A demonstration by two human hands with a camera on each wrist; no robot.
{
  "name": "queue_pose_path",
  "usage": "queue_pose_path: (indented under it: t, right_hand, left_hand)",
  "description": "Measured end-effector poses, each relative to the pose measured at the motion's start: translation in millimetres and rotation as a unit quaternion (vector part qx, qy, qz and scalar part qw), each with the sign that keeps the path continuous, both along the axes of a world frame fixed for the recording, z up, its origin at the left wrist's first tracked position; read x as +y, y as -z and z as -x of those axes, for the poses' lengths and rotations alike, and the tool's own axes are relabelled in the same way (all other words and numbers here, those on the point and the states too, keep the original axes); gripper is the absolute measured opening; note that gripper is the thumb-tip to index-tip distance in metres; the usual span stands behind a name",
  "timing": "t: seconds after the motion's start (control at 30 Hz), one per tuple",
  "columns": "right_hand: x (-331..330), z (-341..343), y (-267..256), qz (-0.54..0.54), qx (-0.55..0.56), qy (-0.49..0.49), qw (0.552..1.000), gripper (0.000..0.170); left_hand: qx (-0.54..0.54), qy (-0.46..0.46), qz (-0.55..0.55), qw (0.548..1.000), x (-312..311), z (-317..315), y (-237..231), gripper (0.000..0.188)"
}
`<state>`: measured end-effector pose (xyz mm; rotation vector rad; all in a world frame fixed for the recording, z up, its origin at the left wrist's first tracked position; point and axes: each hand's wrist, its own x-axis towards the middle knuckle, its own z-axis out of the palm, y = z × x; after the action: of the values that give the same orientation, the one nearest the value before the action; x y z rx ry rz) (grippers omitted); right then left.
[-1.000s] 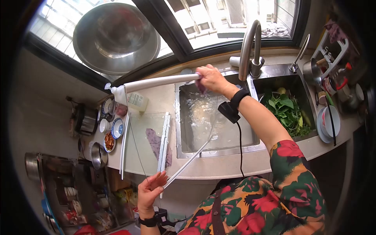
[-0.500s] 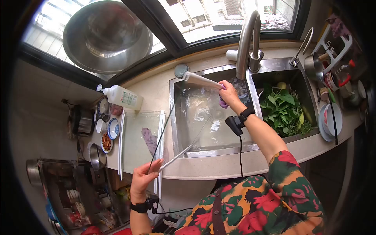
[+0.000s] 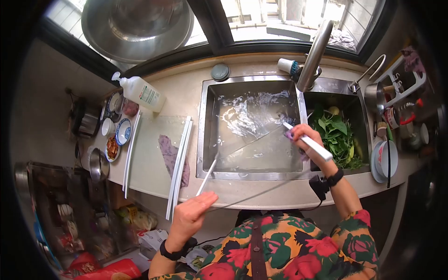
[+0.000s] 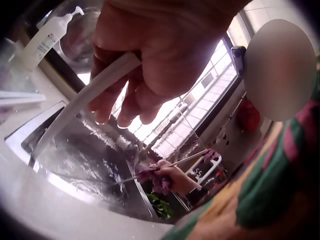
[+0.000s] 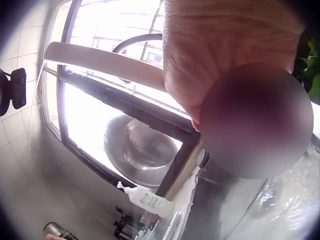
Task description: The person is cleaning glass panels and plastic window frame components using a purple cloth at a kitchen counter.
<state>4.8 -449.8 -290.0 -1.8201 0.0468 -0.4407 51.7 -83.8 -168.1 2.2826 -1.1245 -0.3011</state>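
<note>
A clear glass panel [image 3: 261, 164] with white edge strips is held tilted across the front of the sink [image 3: 242, 175]. My left hand [image 3: 193, 210] grips its left strip [image 3: 207, 177] near the counter's front edge; the left wrist view shows that strip [image 4: 90, 92] passing between thumb and fingers. On the other side, my right hand [image 3: 311, 136] holds a wet purple cloth [image 3: 290, 135] around the right strip [image 3: 319, 148]. The same cloth [image 4: 159, 181] bunches around my right fingers in the left wrist view. A blurred disc covers part of the right wrist view.
Another white-edged glass panel [image 3: 147, 140] lies on the left counter, with purple cloth [image 3: 169, 151] showing there. Beyond it stands a pump bottle [image 3: 142, 93]. Leafy greens [image 3: 337, 135] fill the right basin, under the tap [image 3: 317, 56]. Bowls [image 3: 386, 158] sit at far right.
The right strip has swung from the far left, over the pump bottle, across the sink to the right. My right hand went along, sliding the cloth and coming nearer; my left hand shifted slightly right.
</note>
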Motion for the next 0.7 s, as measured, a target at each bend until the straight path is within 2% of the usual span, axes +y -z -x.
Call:
queue_pose_path:
  t: [0.07,0.17,0.27,0.3,0.33,0.37,0.4,0.47,0.5,0.53,0.6,0.67,0.7]
  right_hand:
    - [-0.2,20.2,6.0,0.007,0.03,-0.005,1.0,0.014]
    - [1.8,41.9,16.0,-0.024,0.062,-0.013,0.998,0.015]
    - [2.4,53.4,18.8,-0.059,0.089,-0.016,0.994,0.015]
    - [1.9,55.0,19.1,-0.059,0.091,-0.018,0.994,0.015]
    - [1.4,55.6,19.2,-0.051,0.085,-0.016,0.995,0.016]
    - [1.7,56.3,19.7,-0.043,0.078,-0.013,0.996,0.016]
    - [1.7,57.3,22.4,-0.045,0.077,-0.016,0.996,0.016]
    - [1.6,57.8,30.3,-0.064,0.087,-0.007,0.994,0.017]
    - [2.7,57.6,32.2,-0.065,0.085,-0.007,0.994,0.017]
    - [3.8,58.0,33.8,-0.062,0.08,-0.001,0.995,0.017]
    - [4.1,58.5,36.0,-0.056,0.075,0.008,0.996,0.017]
    - [2.7,58.2,35.2,-0.066,0.084,0.003,0.994,0.018]
    - [2.2,56.3,33.4,-0.05,0.077,0.011,0.996,0.018]
  left_hand:
    - [-0.011,-0.009,0.008,1.0,4.2,11.6,20.6,0.047]
    - [0.025,-0.001,-0.037,0.999,14.3,17.6,30.7,0.044]
    - [0.087,0.007,-0.064,0.994,29.4,17.7,31.9,0.055]
    - [0.327,-0.103,0.133,0.93,40.6,18.0,47.1,0.061]
    - [0.528,-0.202,0.315,0.762,48.7,17.1,61.2,0.07]
    - [0.557,-0.258,0.376,0.695,52.5,15.0,71.2,0.064]
    - [0.555,-0.26,0.376,0.695,54.9,9.1,82.8,0.064]
    - [0.676,-0.323,0.326,0.577,57.3,-7.5,111.2,0.052]
    - [0.712,-0.275,0.372,0.528,55.6,-11.3,131.7,0.048]
    - [0.712,-0.274,0.371,0.53,53.9,-14.2,149.1,0.048]
    - [0.805,-0.121,0.422,0.399,45.1,-15.4,173.7,0.048]
    - [0.803,-0.116,0.432,0.394,17.1,-13.0,161.1,0.047]
    - [0.774,-0.164,0.438,0.427,4.0,-9.9,144.4,0.047]
